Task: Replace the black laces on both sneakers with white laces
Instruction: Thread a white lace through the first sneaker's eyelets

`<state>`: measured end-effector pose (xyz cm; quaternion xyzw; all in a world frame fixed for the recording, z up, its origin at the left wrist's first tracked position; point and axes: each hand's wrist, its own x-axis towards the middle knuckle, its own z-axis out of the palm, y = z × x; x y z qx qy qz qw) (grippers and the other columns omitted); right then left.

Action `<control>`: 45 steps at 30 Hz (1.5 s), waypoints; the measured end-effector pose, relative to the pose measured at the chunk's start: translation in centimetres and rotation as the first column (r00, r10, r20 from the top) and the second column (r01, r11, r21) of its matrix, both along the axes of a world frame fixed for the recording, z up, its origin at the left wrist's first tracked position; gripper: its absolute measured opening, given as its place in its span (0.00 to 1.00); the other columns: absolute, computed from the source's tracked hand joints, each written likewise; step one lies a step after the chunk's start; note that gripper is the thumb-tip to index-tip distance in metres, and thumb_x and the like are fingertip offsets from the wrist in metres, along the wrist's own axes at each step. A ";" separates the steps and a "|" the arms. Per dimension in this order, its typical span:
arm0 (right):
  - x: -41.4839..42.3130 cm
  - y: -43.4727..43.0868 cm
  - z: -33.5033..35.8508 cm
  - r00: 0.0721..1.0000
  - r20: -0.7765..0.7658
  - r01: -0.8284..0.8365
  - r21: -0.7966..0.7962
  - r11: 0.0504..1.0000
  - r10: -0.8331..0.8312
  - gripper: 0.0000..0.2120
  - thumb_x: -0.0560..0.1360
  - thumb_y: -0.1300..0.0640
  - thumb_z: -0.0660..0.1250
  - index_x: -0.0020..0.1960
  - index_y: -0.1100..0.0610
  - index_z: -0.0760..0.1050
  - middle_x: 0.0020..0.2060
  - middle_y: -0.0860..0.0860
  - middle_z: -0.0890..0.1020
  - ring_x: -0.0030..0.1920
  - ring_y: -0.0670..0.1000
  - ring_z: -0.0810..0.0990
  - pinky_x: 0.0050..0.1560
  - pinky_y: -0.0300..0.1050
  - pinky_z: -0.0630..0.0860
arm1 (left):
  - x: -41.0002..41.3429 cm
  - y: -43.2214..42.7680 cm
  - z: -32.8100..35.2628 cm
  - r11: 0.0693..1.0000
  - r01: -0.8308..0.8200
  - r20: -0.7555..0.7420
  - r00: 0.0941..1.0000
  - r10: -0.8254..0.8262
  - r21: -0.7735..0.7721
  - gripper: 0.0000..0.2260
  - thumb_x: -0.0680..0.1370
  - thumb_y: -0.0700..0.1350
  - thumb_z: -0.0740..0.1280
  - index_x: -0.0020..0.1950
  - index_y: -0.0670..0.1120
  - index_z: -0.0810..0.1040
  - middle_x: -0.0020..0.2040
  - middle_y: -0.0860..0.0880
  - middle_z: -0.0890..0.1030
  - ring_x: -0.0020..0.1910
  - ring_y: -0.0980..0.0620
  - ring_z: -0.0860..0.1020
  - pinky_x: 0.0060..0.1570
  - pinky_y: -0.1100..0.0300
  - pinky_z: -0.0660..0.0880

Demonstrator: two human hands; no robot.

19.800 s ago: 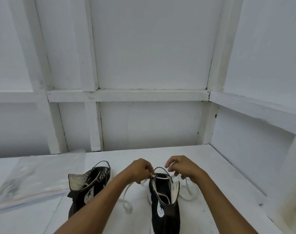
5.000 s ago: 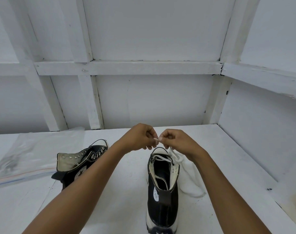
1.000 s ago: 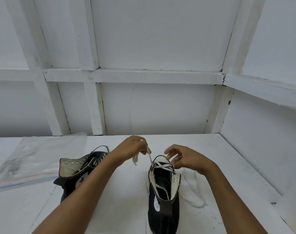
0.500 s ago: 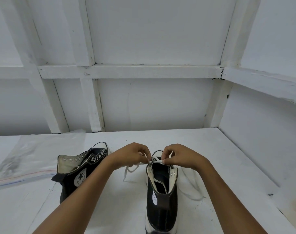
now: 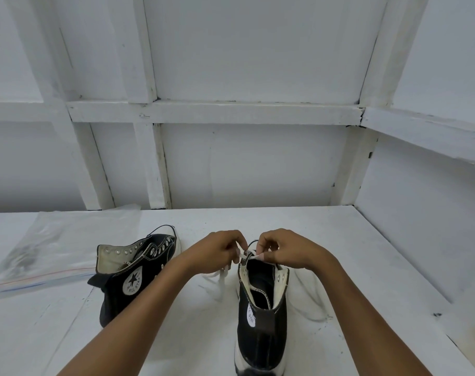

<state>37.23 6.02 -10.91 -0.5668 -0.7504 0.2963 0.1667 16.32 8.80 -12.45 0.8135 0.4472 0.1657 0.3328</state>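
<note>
both hands pinching a lace over the upright shoe

the white painted wooden table [image 5: 353, 240] carries a clear plastic zip bag [image 5: 54, 248] at ten o'clock. a black canvas high-top sneaker [image 5: 262, 329] stands upright at six, with a second black sneaker [image 5: 133, 278] on its side at nine o'clock from it. the left hand [image 5: 217, 251] and right hand [image 5: 287, 251] each pinch the flat white lace [image 5: 220, 280] just above the upright sneaker's opening. loose lengths of lace trail on the table either side.

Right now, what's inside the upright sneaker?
The upright sneaker shows only dark lining; its toe end is hidden. Left hand and right hand pinch a white lace over its opening.
</note>
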 end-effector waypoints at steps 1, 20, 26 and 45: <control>-0.1 0.0 0.0 1.000 -0.018 0.002 0.001 1.000 -0.002 0.05 0.76 0.58 0.70 0.43 0.50 0.77 0.40 0.44 0.80 0.39 0.42 0.75 0.41 0.36 0.71 | 0.0 0.0 0.0 0.999 -0.009 0.028 1.000 0.010 -0.033 0.13 0.80 0.36 0.59 0.50 0.52 0.77 0.39 0.53 0.81 0.31 0.56 0.77 0.36 0.62 0.75; -0.9 0.0 -0.4 0.982 -0.183 0.033 -0.089 0.995 -0.049 0.03 0.74 0.59 0.70 0.42 0.57 0.82 0.36 0.45 0.81 0.36 0.43 0.76 0.34 0.34 0.71 | 0.3 0.1 -0.2 0.973 0.128 -0.228 0.970 -0.082 0.193 0.06 0.82 0.45 0.64 0.53 0.49 0.80 0.56 0.52 0.77 0.55 0.52 0.75 0.58 0.55 0.72; -0.6 0.2 -0.7 0.980 -0.161 0.098 -0.132 0.986 -0.119 0.08 0.76 0.54 0.70 0.39 0.55 0.78 0.38 0.48 0.79 0.40 0.47 0.74 0.41 0.41 0.71 | 0.1 0.3 -0.6 0.998 0.047 -0.041 0.998 -0.049 -0.044 0.07 0.83 0.43 0.61 0.45 0.50 0.74 0.39 0.56 0.75 0.39 0.58 0.71 0.43 0.62 0.68; 1.2 -1.4 -0.5 0.948 -0.190 0.219 -0.189 0.957 -0.255 0.07 0.72 0.58 0.73 0.46 0.57 0.76 0.42 0.50 0.79 0.42 0.46 0.75 0.43 0.39 0.70 | -1.0 0.1 -0.3 0.885 -0.046 0.099 0.990 0.104 -0.463 0.09 0.79 0.32 0.59 0.56 0.42 0.74 0.32 0.48 0.78 0.28 0.53 0.73 0.30 0.64 0.70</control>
